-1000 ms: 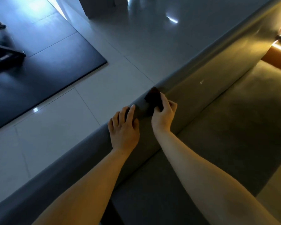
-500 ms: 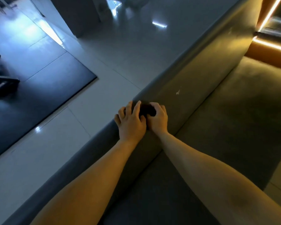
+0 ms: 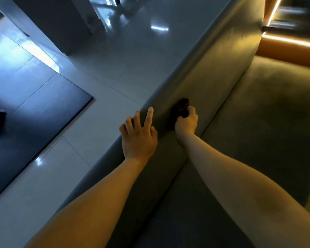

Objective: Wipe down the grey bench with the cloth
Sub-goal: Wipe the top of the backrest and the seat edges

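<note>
Bench (image 3: 213, 72) runs on a diagonal, lower left to upper right. Its raised back forms a ridge down the middle; the seat (image 3: 267, 113) lies lower, to the right of the ridge. Floor (image 3: 123, 68) lies left of the bench. Mat (image 3: 34, 122) on the floor, far left, apart from the bench. Pillar (image 3: 52, 20) stands behind the mat, top left.

Left hand (image 3: 139, 136) rests on top of the ridge. Right hand (image 3: 186, 122) sits to its right, near but not touching, on the seat-side slope. Cloth (image 3: 181, 108) is in the right hand, against the slope, just ahead of the knuckles.

Light strip (image 3: 290, 40) lies beyond the seat's far end, upper right.
</note>
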{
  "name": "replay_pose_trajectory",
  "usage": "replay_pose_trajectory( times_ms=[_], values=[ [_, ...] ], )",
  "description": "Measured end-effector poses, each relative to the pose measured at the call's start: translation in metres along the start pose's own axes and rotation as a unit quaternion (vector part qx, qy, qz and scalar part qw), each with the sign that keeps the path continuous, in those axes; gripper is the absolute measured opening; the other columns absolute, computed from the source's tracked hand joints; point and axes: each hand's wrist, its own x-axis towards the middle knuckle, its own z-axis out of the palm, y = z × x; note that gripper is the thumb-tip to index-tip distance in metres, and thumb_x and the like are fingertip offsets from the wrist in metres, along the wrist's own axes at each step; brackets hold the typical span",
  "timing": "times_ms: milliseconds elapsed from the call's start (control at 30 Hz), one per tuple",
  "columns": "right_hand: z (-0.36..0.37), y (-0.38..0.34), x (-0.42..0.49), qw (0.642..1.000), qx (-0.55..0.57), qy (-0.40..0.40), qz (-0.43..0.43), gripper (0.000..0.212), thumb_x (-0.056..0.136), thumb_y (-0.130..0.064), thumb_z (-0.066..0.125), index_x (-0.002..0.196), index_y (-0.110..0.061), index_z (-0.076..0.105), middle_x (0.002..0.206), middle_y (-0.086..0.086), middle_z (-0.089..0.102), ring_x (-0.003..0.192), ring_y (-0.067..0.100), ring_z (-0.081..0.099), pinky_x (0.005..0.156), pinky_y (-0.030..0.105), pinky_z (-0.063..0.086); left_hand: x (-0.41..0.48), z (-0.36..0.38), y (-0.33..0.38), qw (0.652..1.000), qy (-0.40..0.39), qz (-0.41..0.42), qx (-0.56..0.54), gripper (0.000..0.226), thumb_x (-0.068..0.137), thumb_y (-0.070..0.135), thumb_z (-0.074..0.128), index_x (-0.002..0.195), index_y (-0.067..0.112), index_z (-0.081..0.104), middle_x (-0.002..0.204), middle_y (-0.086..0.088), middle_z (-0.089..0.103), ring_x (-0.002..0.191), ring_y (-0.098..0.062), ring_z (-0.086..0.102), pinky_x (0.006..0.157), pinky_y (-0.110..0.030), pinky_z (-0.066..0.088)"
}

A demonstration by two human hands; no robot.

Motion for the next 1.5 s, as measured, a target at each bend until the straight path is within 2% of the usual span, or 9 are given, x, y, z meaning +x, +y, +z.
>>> replay_pose_trajectory(
  times_ms=[67, 200, 433, 600, 900, 1000, 1200, 1333, 1500],
  values=[
    [0.008, 0.018, -0.025, 1.000, 0.014, -0.019, -0.020, 0.030, 0.095, -0.002, 0.053, 0.103, -0.030, 0.056, 0.118, -0.007, 0.049, 0.105, 0.021, 0.058, 0.094, 0.043, 0.056, -0.001, 0.001, 0.000, 1.000, -0.007, 0.000, 0.004, 0.066, 0.100, 0.044, 0.044, 0.159, 0.029, 0.019, 0.149, -0.016, 0.035, 0.128, -0.036, 0.037, 0.100, -0.050, 0.039],
    [0.004, 0.037, -0.066, 0.993, 0.058, -0.100, -0.014, 0.014, 0.090, -0.008, 0.064, 0.095, -0.021, 0.063, 0.110, 0.006, 0.061, 0.090, 0.021, 0.066, 0.064, 0.020, 0.055, 0.003, -0.003, 0.004, 1.000, -0.028, -0.006, -0.003, 0.066, 0.100, 0.044, 0.042, 0.160, 0.029, 0.018, 0.152, -0.016, 0.034, 0.131, -0.037, 0.037, 0.104, -0.052, 0.038],
    [-0.016, 0.003, 0.017, 0.991, 0.125, 0.026, 0.029, 0.032, 0.092, -0.015, 0.065, 0.119, -0.031, 0.062, 0.124, 0.007, 0.061, 0.108, 0.026, 0.063, 0.092, 0.045, 0.058, 0.002, -0.003, 0.003, 1.000, -0.013, -0.004, -0.012, 0.064, 0.102, 0.042, 0.045, 0.159, 0.028, 0.021, 0.150, -0.016, 0.036, 0.130, -0.036, 0.037, 0.104, -0.052, 0.037],
    [-0.004, -0.004, 0.006, 0.991, 0.124, -0.014, 0.040, 0.020, 0.100, -0.015, 0.059, 0.117, -0.024, 0.061, 0.107, 0.001, 0.063, 0.096, 0.019, 0.062, 0.078, 0.031, 0.051, 0.002, 0.001, 0.002, 1.000, -0.002, -0.006, -0.009, 0.063, 0.101, 0.040, 0.046, 0.158, 0.027, 0.023, 0.149, -0.016, 0.037, 0.128, -0.036, 0.038, 0.101, -0.051, 0.039],
    [-0.002, 0.026, -0.100, 0.955, 0.151, -0.244, 0.075, 0.016, 0.089, -0.010, 0.068, 0.104, -0.014, 0.066, 0.108, 0.018, 0.069, 0.100, 0.036, 0.070, 0.083, 0.047, 0.062, 0.002, -0.007, -0.003, 0.997, -0.029, -0.014, -0.071, 0.055, 0.105, 0.035, 0.037, 0.158, 0.029, 0.025, 0.151, -0.013, 0.033, 0.136, -0.034, 0.029, 0.111, -0.049, 0.029],
    [-0.009, 0.000, -0.083, 0.971, 0.132, -0.190, 0.059, 0.018, 0.093, -0.009, 0.064, 0.107, -0.019, 0.066, 0.108, 0.011, 0.070, 0.097, 0.028, 0.072, 0.075, 0.037, 0.061, 0.003, -0.014, -0.009, 0.990, -0.077, -0.015, -0.121, 0.057, 0.106, 0.035, 0.037, 0.160, 0.034, 0.018, 0.158, -0.008, 0.022, 0.142, -0.032, 0.016, 0.117, -0.049, 0.020],
    [0.005, -0.040, -0.050, 0.990, 0.109, -0.093, -0.002, 0.025, 0.101, -0.011, 0.054, 0.114, -0.033, 0.056, 0.122, 0.001, 0.057, 0.114, 0.022, 0.058, 0.099, 0.042, 0.052, 0.001, -0.027, -0.027, 0.973, -0.119, 0.029, -0.194, 0.064, 0.103, 0.021, 0.048, 0.160, 0.029, 0.019, 0.167, -0.003, 0.014, 0.143, -0.029, 0.016, 0.120, -0.050, 0.021],
    [0.019, 0.000, -0.092, 0.992, 0.007, -0.115, -0.048, 0.027, 0.096, -0.011, 0.058, 0.117, -0.028, 0.058, 0.126, 0.006, 0.056, 0.111, 0.023, 0.060, 0.096, 0.043, 0.054, -0.032, -0.029, -0.051, 0.973, -0.112, 0.021, -0.198, 0.062, 0.103, 0.024, 0.049, 0.160, 0.027, 0.023, 0.166, -0.001, 0.018, 0.144, -0.026, 0.020, 0.119, -0.051, 0.027],
    [0.026, 0.062, -0.168, 0.969, 0.080, -0.228, 0.047, 0.031, 0.093, -0.007, 0.061, 0.113, -0.031, 0.066, 0.122, 0.004, 0.065, 0.107, 0.018, 0.068, 0.090, 0.040, 0.060, -0.094, -0.019, -0.067, 0.991, -0.057, -0.023, -0.118, 0.059, 0.105, 0.029, 0.044, 0.159, 0.025, 0.023, 0.165, -0.008, 0.020, 0.146, -0.032, 0.019, 0.119, -0.054, 0.020]
  ],
)
